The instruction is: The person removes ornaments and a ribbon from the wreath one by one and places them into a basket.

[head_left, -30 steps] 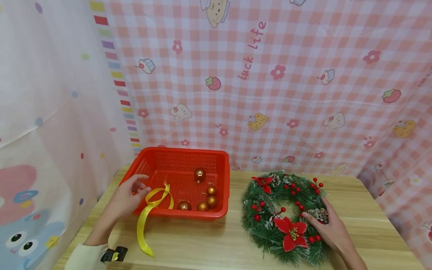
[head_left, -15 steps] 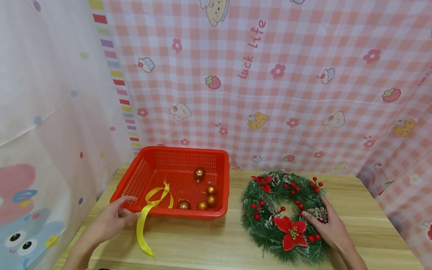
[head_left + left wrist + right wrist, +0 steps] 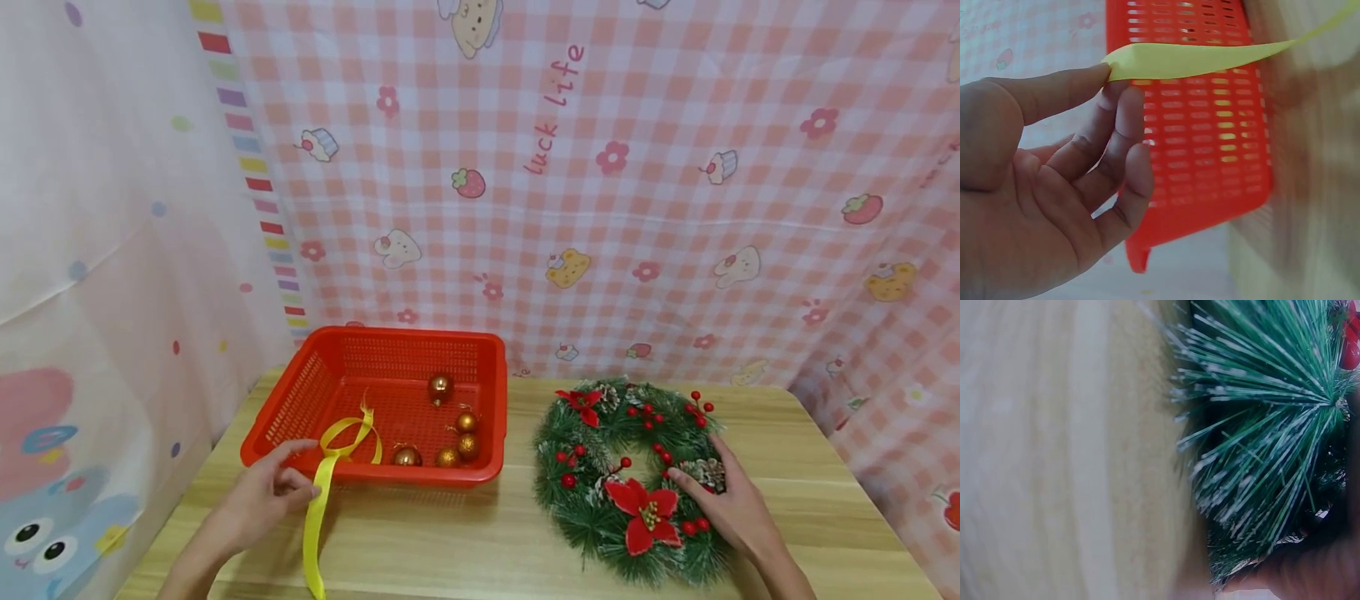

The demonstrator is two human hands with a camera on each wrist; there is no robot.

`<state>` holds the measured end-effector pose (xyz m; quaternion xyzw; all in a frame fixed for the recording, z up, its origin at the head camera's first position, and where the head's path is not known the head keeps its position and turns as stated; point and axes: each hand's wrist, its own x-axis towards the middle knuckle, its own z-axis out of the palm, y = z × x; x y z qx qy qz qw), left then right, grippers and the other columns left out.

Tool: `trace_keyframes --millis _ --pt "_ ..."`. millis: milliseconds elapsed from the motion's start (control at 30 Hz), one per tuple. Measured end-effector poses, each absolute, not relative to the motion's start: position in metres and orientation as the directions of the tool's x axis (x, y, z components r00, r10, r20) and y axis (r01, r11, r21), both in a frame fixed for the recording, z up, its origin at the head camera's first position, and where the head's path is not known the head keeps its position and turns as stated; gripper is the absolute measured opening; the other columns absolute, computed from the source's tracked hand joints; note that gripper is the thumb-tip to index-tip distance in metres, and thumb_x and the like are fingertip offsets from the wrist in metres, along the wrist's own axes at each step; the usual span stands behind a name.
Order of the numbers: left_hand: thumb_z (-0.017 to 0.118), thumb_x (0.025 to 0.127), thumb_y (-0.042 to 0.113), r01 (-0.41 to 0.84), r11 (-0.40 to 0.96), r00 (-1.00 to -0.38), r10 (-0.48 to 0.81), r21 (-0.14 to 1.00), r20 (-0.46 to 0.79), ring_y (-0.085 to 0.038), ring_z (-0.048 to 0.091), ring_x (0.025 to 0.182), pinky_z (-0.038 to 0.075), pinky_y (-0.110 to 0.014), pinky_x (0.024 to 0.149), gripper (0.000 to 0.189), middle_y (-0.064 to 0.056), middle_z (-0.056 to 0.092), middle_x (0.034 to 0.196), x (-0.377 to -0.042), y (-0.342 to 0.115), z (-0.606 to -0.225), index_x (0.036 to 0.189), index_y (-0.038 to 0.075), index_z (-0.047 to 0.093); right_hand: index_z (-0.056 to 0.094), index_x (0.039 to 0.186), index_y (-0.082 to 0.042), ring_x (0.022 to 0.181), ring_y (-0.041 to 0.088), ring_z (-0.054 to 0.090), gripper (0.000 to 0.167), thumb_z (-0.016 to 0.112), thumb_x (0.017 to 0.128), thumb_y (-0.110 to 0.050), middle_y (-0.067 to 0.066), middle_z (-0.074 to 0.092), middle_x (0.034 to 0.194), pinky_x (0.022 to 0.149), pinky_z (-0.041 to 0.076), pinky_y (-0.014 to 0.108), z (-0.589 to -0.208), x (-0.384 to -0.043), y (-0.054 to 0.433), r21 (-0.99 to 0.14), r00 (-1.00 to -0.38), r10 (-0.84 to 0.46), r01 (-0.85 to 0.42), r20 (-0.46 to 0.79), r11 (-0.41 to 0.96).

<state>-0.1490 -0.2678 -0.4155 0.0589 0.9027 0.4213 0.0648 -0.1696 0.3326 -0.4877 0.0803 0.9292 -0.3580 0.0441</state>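
A yellow ribbon [image 3: 318, 508] with a loop lies over the front rim of a red plastic basket [image 3: 491, 417], its tail hanging toward the table. My left hand [image 3: 262, 500] pinches this ribbon [image 3: 1179, 60] between thumb and fingertips, just outside the basket's front left corner; the other fingers are loosely bent. On the right, a green Christmas wreath [image 3: 585, 521] with red berries, pine cones and red poinsettias lies flat. My right hand [image 3: 731, 508] grips its right side, thumb on top near a pine cone [image 3: 705, 473] and fingers along the outer edge.
Inside the basket are several gold baubles, one shiny bauble [image 3: 440, 387] toward the back. The wooden table [image 3: 517, 533] ends at a pink checked curtain [image 3: 510, 233] behind, and a white patterned curtain [image 3: 112, 208] hangs at the left.
My left hand has come down from above the basket to the ribbon at the front rim and now pinches it; the ribbon's tail has shifted slightly. The right hand stays on the wreath.
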Motion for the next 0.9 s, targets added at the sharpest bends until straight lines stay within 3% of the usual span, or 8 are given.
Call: trace_keyframes --millis 267,900 --pt "0.069 0.088 -0.004 0.261 0.593 -0.965 0.179 0.762 0.191 -0.014 0.059 0.064 0.047 -0.024 0.059 0.049 -0.002 0.066 0.078 -0.156 -0.258 -0.403 0.132 0.004 0.050 -0.008 0.159 -0.010 0.136 0.063 0.017 0.106 0.054 0.092 -0.064 0.037 0.005 0.158 0.100 0.027 0.075 -0.489 -0.170 0.332 -0.655 -0.983 0.123 0.181 -0.134 0.734" --pt "0.063 0.096 0.009 0.200 0.614 -0.965 -0.013 0.764 0.262 -0.023 0.065 0.082 0.053 -0.023 0.068 0.042 -0.011 0.069 0.095 -0.215 -0.225 -0.377 0.136 0.009 0.049 -0.011 0.158 -0.014 0.138 0.062 0.015 0.105 0.053 0.092 -0.064 0.035 0.003 0.159 0.102 0.025 0.074 -0.489 -0.172 0.334 -0.646 -0.980 0.128 0.199 -0.155 0.737"
